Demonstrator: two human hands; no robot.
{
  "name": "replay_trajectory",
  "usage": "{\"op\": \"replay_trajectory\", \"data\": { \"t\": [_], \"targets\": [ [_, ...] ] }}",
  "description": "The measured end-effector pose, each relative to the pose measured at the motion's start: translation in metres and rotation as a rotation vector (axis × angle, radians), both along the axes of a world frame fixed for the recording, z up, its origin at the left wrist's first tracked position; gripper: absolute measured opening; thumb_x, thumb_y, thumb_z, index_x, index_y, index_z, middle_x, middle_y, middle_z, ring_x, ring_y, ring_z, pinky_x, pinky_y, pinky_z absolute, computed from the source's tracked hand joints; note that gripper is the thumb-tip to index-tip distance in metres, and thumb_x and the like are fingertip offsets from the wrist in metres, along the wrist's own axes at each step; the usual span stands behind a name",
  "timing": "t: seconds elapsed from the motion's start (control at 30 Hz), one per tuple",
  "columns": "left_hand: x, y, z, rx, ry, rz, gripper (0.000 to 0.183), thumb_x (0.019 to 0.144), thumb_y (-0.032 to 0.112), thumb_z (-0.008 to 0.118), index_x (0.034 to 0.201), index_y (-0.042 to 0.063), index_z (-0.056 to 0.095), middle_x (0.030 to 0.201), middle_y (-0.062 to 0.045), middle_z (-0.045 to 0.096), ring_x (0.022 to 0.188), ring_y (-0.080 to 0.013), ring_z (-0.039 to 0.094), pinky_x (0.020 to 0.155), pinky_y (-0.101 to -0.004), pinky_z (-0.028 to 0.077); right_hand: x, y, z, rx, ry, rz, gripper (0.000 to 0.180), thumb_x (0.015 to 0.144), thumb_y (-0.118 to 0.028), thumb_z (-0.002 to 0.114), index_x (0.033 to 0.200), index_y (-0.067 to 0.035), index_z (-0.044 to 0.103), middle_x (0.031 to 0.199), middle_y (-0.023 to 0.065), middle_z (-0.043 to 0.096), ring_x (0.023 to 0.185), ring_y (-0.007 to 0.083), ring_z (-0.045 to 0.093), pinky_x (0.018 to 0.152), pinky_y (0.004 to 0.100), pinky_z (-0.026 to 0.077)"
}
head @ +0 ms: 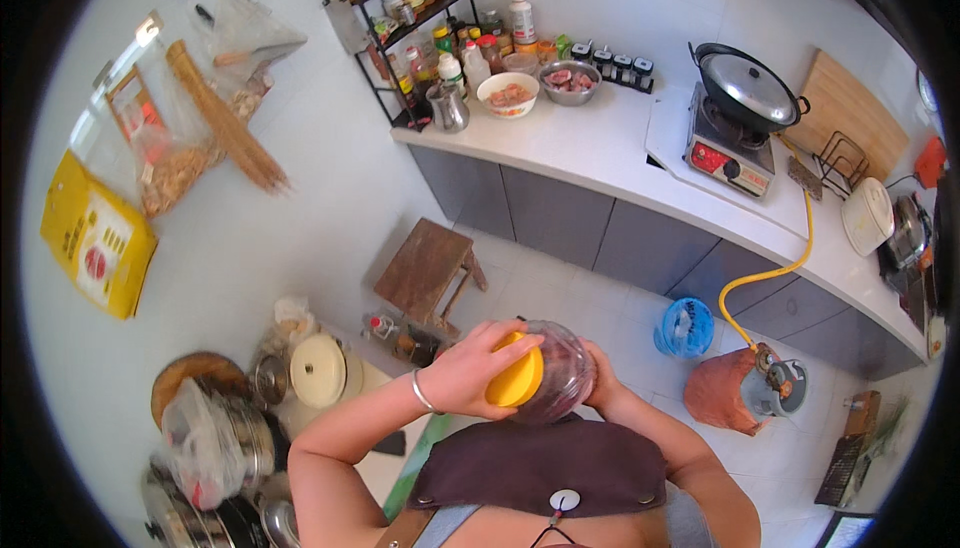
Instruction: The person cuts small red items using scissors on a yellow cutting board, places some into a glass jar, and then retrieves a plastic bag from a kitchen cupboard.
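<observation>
A large clear plastic jar (559, 375) with a yellow lid (517, 379) is held in front of my chest, tilted so that the lid faces left. Over the lid, the fingers of my left hand (480, 364) are spread and grip its rim. My right hand (600, 379) clasps the jar's far right side, its fingers partly hidden behind the plastic. Something dark reddish shows through the jar wall, too blurred to name. The lid sits on the jar's mouth.
A counter (570, 146) ahead bears a bowl of meat (508, 94), a steel bowl (570, 82) and a gas stove (731, 146) with a lidded wok (750, 86). On the floor stand a wooden stool (426, 261), blue bucket (684, 327) and gas cylinder (727, 392). Pots (244, 435) crowd the left.
</observation>
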State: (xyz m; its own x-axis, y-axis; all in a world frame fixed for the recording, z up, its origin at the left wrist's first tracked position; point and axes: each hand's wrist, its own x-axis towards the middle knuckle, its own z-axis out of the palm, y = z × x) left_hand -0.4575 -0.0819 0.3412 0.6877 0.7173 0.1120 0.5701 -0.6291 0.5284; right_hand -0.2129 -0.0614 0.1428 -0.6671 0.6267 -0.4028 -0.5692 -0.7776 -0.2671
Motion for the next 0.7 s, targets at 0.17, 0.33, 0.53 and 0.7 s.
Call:
{"op": "replay_trajectory", "data": {
  "t": [0.17,0.33,0.53,0.7],
  "targets": [
    [-0.007,0.107,0.007,0.081,-0.118,-0.086,0.090,0.055,0.024,0.077,0.136,0.009,0.041,0.125,-0.021,0.043,0.111,-0.0386,0.046,0.095,-0.0420,0.042,0.006,0.089,0.027,0.038,0.009,-0.085,0.060,0.095,-0.053,0.041,0.131,-0.007,0.050,0.131,0.0127,0.054,0.122,0.0291,0.050,0.105,0.0454,0.037],
    [0.003,0.208,0.030,0.076,-0.128,-0.141,0.089,0.053,0.024,0.077,0.135,0.009,0.043,0.123,-0.020,0.045,0.111,-0.0378,0.047,0.095,-0.0421,0.042,0.047,0.165,-0.002,0.049,-0.400,-0.423,0.053,0.095,-0.048,0.046,0.119,-0.002,0.052,0.112,0.0180,0.062,0.099,0.0265,0.061,0.080,0.0371,0.049],
    [0.002,0.344,0.066,0.164,-0.001,-0.076,0.090,0.052,0.026,0.078,0.134,0.010,0.045,0.122,-0.020,0.046,0.110,-0.0377,0.048,0.096,-0.0431,0.041,0.100,0.238,-0.001,0.169,-0.504,-0.574,0.054,0.097,-0.052,0.036,0.107,-0.002,0.053,0.085,0.0169,0.063,0.066,0.0189,0.057,0.049,0.0245,0.039],
    [0.007,0.464,0.157,0.532,0.064,0.104,0.084,0.051,0.026,0.075,0.129,0.008,0.048,0.120,-0.020,0.046,0.112,-0.0383,0.048,0.097,-0.0417,0.041,0.123,0.306,0.011,0.195,-0.416,-0.605,0.056,0.096,-0.056,0.036,0.106,-0.003,0.052,0.084,0.0167,0.062,0.062,0.0158,0.053,0.048,0.0234,0.036]
  ]
}}
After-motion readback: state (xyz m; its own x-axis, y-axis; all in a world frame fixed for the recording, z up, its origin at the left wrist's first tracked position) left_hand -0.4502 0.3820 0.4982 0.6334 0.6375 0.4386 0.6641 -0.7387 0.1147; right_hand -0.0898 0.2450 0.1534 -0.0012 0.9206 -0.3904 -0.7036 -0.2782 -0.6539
